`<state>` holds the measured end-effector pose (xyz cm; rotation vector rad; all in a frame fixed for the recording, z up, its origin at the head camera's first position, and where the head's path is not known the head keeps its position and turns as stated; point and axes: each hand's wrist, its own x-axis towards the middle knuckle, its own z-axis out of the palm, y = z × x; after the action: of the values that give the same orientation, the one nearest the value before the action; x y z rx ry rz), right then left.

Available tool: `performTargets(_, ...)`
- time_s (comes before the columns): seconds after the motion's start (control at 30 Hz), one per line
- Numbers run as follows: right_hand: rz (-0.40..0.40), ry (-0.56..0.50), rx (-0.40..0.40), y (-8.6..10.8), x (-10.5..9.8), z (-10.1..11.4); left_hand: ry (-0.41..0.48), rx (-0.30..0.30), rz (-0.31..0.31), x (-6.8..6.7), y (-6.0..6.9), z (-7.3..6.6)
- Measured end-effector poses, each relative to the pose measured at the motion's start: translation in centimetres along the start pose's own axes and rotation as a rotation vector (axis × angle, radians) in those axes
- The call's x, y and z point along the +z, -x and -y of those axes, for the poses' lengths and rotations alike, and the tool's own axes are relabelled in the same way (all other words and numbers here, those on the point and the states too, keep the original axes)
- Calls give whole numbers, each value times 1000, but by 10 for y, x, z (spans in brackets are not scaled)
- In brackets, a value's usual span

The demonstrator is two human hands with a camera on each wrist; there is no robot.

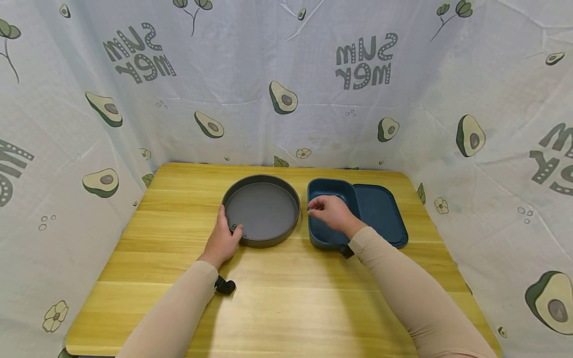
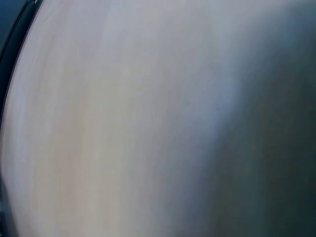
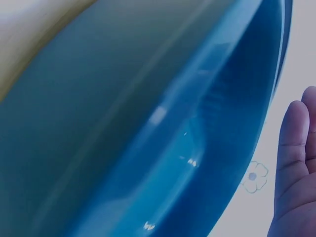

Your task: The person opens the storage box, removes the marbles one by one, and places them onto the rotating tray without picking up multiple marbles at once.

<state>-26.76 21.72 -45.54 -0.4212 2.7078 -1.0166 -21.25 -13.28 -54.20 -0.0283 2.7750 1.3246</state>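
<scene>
My left hand (image 1: 224,241) holds the near-left rim of a round grey pan (image 1: 261,209), with the thumb over the inner side. Close to that thumb, inside the pan, lies a small green shiny thing (image 1: 234,226), perhaps a marble. Above the deep blue box (image 1: 333,186), my right hand (image 1: 333,213) reaches across with thumb and fingertips together at its left wall. They pinch a tiny dark thing (image 1: 309,209) whose kind is too small to make out. Part of the right hand (image 3: 296,173) shows beside the blue box (image 3: 232,123) in the right wrist view.
A flat blue lid (image 1: 382,214) lies against the right side of the box. The wooden table (image 1: 277,298) is bordered by a printed curtain (image 1: 241,74) behind and at both sides. The left wrist view is mostly blurred, pale surface.
</scene>
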Motion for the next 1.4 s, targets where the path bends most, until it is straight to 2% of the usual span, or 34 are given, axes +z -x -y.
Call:
performTargets(0.47, -56, -113, -26, -5, 11, 24, -11, 0, 1, 1, 2, -2)
performTargets(0.97, -40, -205, -39, -15, 29, 45, -3, -7, 3, 1, 1, -2)
performTargets(1.4, -32, -211, -76, -24, 46, 58, -3, -1, -4, 0, 2, -3)
